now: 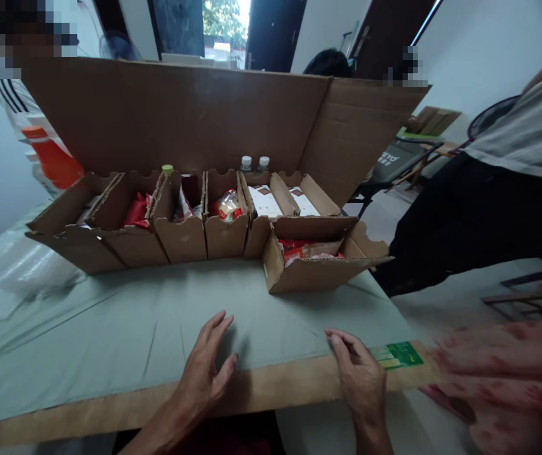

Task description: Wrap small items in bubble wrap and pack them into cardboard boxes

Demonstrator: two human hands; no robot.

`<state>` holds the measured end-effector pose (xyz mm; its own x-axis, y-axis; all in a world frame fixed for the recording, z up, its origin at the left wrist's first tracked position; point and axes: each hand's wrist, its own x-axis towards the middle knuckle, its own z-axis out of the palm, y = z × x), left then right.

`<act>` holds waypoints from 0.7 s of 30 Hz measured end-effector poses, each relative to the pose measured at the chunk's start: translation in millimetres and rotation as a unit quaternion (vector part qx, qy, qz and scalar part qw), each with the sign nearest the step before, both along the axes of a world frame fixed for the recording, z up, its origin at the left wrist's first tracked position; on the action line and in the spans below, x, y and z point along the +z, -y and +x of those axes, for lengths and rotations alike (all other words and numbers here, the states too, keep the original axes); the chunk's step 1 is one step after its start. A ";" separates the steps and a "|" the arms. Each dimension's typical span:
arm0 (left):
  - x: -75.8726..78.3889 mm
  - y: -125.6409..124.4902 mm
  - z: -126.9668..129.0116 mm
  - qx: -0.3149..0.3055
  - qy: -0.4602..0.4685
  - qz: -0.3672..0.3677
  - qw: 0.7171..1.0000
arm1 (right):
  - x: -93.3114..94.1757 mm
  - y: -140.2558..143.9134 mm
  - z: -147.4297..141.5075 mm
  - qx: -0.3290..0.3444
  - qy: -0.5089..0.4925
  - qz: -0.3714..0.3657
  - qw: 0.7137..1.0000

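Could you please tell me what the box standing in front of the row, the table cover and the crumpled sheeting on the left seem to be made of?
Front box: matt brown cardboard, probably corrugated, given its rough cut edges.
Table cover: likely thin cloth, dull pale green, judging by its soft creases.
Crumpled sheeting: apparently glossy plastic film, see-through with bright highlights.

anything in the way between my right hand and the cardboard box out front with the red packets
Nothing visible does: only the green cloth lies between your right hand and the front cardboard box. The green printed piece sits just right of the hand, off that path.
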<state>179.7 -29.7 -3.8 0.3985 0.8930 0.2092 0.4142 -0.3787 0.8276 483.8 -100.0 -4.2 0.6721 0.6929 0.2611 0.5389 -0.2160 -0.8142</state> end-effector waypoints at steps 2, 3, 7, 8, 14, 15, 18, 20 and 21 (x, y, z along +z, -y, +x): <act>-7.0 -0.2 0.4 0.001 -0.001 0.002 1.000 | -2.7 -3.7 -2.3 0.003 0.003 -0.007 1.000; -10.2 -0.7 0.8 0.002 0.000 0.002 1.000 | -2.2 -5.1 -1.8 0.004 0.008 -0.010 1.000; -13.1 -10.1 8.2 -0.011 0.015 -0.010 1.000 | 8.2 -7.2 13.7 -0.007 0.028 -0.015 0.999; -10.2 -15.1 12.9 -0.017 0.020 -0.020 0.999 | 11.9 -8.3 21.3 -0.015 0.030 -0.013 0.999; 18.8 -64.2 71.2 -0.048 0.089 -0.068 0.993 | 32.3 -49.1 96.3 -0.044 0.015 0.085 0.995; 21.7 -73.0 83.2 -0.057 0.096 -0.071 0.991 | 34.3 -61.1 109.7 -0.028 -0.004 0.094 0.995; 24.8 -94.9 114.8 -0.070 0.104 -0.077 0.989 | 38.1 -95.9 137.8 0.030 -0.061 0.076 0.995; 24.9 -105.1 131.8 -0.066 0.110 -0.073 0.989 | 39.1 -112.8 143.3 0.077 -0.085 0.052 0.992; 25.2 -108.8 139.4 -0.066 0.115 -0.069 0.989 | 39.2 -118.3 142.6 0.096 -0.094 0.042 0.990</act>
<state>319.2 79.1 21.4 0.4695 0.8629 0.1870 0.1642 -0.2934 0.9418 626.3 18.3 35.0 0.5724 0.7939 0.2049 0.4002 -0.0525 -0.9149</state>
